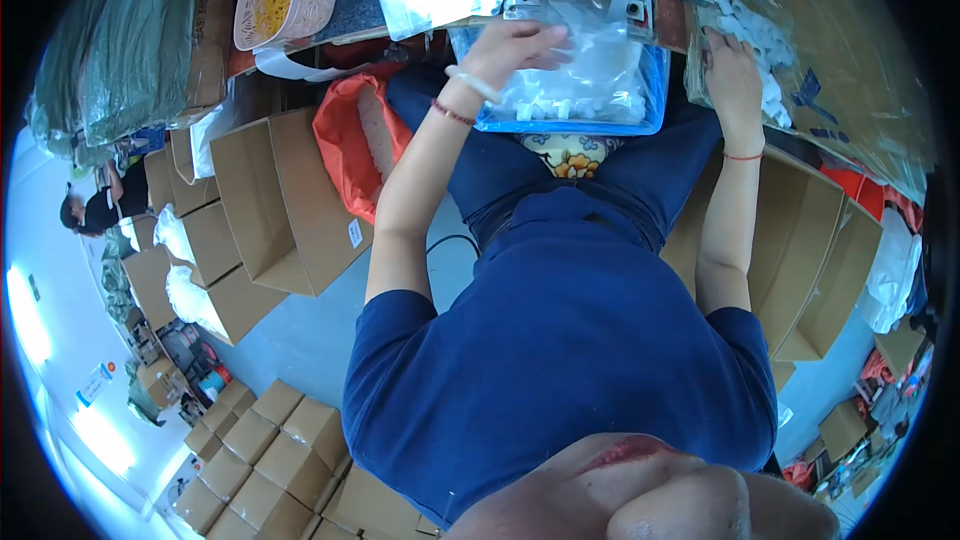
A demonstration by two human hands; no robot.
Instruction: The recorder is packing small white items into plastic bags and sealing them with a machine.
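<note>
Left hand (pixel 517 48), loosely spread, hovers over a blue rectangular plastic tray (pixel 575 127), seemingly lap-set for reach; between one and two o'clock, right hand (pixel 733 65) nears small white pieces (pixel 768 50), grip I cannot tell.

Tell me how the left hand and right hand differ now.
The left hand is over the blue tray; the right hand is at the white pieces. The left wears a pale bangle and red bracelet; the right, a thin red cord. Both have red wristwear.

Left grip (pixel 512 50) over blue tray (pixel 657 100), right grip (pixel 733 68) at white pieces (pixel 772 45).
</note>
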